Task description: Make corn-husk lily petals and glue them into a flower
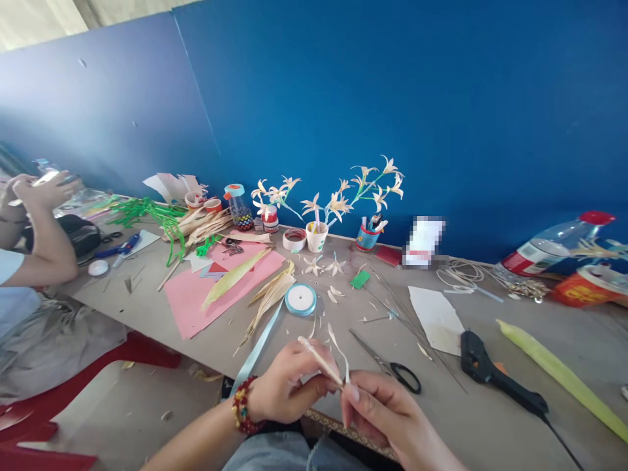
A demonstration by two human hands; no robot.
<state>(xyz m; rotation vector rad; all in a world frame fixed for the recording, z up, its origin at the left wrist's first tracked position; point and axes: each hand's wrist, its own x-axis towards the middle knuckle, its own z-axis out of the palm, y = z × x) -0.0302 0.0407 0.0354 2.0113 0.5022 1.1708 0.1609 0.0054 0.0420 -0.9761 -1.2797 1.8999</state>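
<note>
My left hand point(294, 386), with a red beaded bracelet at its wrist, pinches a thin pale strip point(320, 360) near the table's front edge. Its fingertips meet those of my right hand point(375, 409), which is closed on the lower end of a slender white curled piece point(343, 351). Beyond the hands lies a spool of light blue ribbon point(301, 299), its loose end running down past my left wrist. Black-handled scissors point(405, 376) rest just beyond my right hand. Pale petals point(335, 294) and small flowers point(313, 265) lie past the spool.
A black glue gun point(505, 379) and a green husk point(559, 376) lie at the right. Pale flowers stand in a white cup point(316, 237) near the blue wall point(318, 98). Pink paper point(186, 297) and dry husks point(269, 297) are left. Another person's arm point(52, 229) is at far left.
</note>
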